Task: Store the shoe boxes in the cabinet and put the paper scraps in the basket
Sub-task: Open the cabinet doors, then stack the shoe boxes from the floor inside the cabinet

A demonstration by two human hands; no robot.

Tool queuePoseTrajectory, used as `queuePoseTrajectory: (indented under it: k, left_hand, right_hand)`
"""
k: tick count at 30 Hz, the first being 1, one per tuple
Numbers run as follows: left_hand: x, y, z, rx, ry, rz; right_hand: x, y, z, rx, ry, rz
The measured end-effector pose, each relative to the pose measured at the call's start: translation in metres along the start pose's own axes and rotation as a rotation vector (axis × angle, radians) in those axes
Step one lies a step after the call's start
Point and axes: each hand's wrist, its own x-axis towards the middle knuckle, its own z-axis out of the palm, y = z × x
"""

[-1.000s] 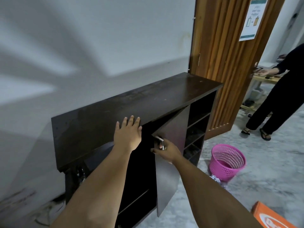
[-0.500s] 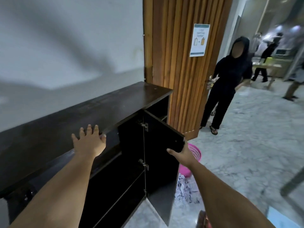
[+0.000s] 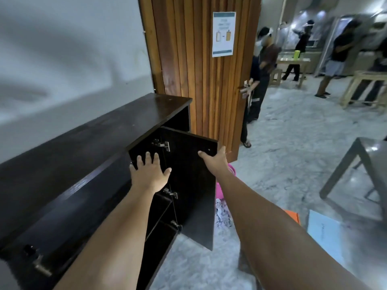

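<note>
Right hand grip on flat dark cabinet door edge; left hand splayed wide, empty, at dark wood-grain cabinet.

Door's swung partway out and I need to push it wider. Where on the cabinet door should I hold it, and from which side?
Hold the cabinet door at its free upper corner, where the right hand already grips the outer edge. Come from the room side, thumb on the inner face. The hinges sit on the opposite edge by the left hand, so the free edge likely gives the most leverage.
</note>
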Motion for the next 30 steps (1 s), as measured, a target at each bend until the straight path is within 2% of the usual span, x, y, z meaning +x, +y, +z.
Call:
queuePoseTrajectory:
  k: [5, 13, 15, 16, 17, 18, 20, 21, 23, 25, 27, 30]
  left_hand:
    - [-0.038, 0.065, 0.03, -0.05, -0.062, 0.153]
    - [-0.081, 0.171, 0.09, -0.136, -0.265, 0.375]
    - [-0.082, 0.202, 0.116, -0.147, -0.319, 0.425]
    - [-0.081, 0.219, 0.133, -0.14, -0.344, 0.435]
    - [-0.079, 0.236, 0.154, -0.128, -0.371, 0.443]
    - [-0.078, 0.254, 0.175, -0.116, -0.407, 0.444]
    - [-0.075, 0.288, 0.222, -0.092, -0.497, 0.436]
    - [-0.073, 0.305, 0.245, -0.083, -0.546, 0.432]
    - [-0.065, 0.338, 0.296, -0.064, -0.642, 0.405]
    - [-0.052, 0.368, 0.35, -0.036, -0.757, 0.391]
    - [-0.034, 0.396, 0.418, -0.044, -0.839, 0.394]
    - [-0.009, 0.434, 0.526, -0.103, -0.935, 0.34]
  right_hand:
    - [-0.052, 0.057, -0.049, -0.11, -0.015, 0.134]
    - [-0.105, 0.185, -0.166, -0.147, 0.084, 0.426]
    - [-0.083, 0.246, -0.197, -0.168, 0.082, 0.454]
    - [-0.043, 0.33, -0.213, -0.182, 0.125, 0.486]
    - [-0.016, 0.395, -0.227, -0.217, 0.156, 0.516]
    - [-0.012, 0.426, -0.239, -0.231, 0.167, 0.564]
    - [-0.033, 0.413, -0.258, -0.273, 0.158, 0.66]
    - [-0.048, 0.378, -0.266, -0.277, 0.155, 0.687]
    - [-0.033, 0.4, -0.284, -0.308, 0.139, 0.768]
    - [-0.002, 0.47, -0.297, -0.274, 0.1, 0.854]
    - [0.028, 0.585, -0.305, -0.199, 0.115, 0.942]
    - [0.062, 0.65, -0.318, -0.187, 0.218, 1.044]
